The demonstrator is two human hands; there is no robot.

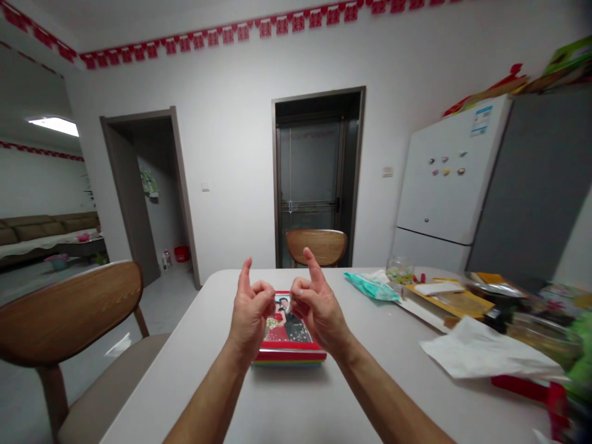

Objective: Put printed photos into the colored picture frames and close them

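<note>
My left hand point(250, 311) and my right hand point(317, 308) are raised side by side above the table, a small gap between them. On each, one finger points up while the thumb and the other fingers are curled closed. Nothing shows in either hand. Behind and below them lies a red-edged flat box or album point(290, 347) with a picture of two people on its top. Its lower layers are green and blue. My hands cover its left and right sides, and I cannot tell whether they touch it.
The white table point(287, 407) carries a teal packet point(372, 287), a white paper sheet point(485, 351), a glass jar point(400, 269) and a clear bowl point(541, 336) on the right. Wooden chairs stand at the left point(83, 308) and far side point(319, 246). A fridge point(444, 179) is back right.
</note>
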